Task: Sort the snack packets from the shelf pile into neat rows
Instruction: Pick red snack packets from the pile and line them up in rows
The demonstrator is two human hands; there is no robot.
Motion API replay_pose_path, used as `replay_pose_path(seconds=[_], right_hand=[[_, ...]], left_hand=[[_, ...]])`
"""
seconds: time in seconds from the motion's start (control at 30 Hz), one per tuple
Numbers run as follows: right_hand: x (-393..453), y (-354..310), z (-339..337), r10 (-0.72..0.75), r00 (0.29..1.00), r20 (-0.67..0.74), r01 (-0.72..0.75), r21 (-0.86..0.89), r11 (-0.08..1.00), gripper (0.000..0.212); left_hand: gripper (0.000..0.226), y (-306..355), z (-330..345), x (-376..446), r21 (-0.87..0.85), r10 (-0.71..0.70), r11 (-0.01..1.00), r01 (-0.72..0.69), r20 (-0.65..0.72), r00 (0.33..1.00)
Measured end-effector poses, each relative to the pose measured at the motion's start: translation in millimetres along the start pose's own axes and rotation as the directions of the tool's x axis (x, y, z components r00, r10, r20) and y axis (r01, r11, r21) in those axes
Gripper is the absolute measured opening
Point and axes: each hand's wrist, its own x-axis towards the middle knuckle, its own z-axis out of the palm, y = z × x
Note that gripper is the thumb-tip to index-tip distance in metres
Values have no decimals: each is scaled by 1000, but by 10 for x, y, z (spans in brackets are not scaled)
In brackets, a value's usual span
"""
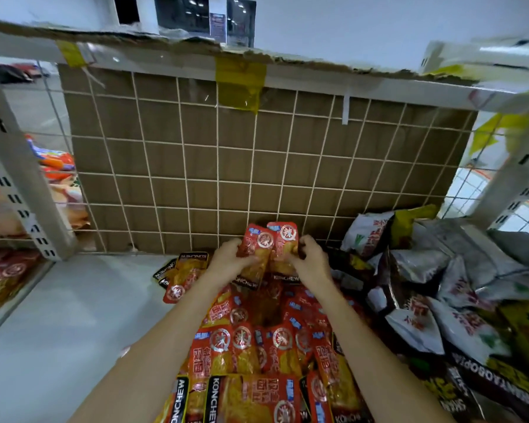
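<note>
Red and orange snack packets are lying in a loose pile on the pale shelf, spreading from the near edge up toward the back. Both hands are reaching forward over the pile. The left hand is gripping one red packet along its left side, fingers curled over the top edge, and the right hand is gripping a second red packet from the right. These two packets are standing upright, side by side and touching, close to the wire grid backed by brown cardboard. Just left of them, another packet is lying flat on the shelf, upside down. To the right, silver and black bags are heaping up in a separate jumble.
</note>
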Motion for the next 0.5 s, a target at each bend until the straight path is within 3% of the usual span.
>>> replay_pose_path(seconds=[0.17,0.37,0.5], right_hand=[[-83,-94,-239,-33,997,-65,43,153,987,28],[-346,-81,-397,57,998,-6,-50,392,919,28],[-562,-33,-414,90,993,72,-114,522,845,20]], left_hand=[[27,145,-73,-9,-185,-3,983,-13,-89,996],[16,217,-184,-386,-338,-12,941,-19,-89,996],[19,77,-236,-676,-420,-107,907,33,-155,982]])
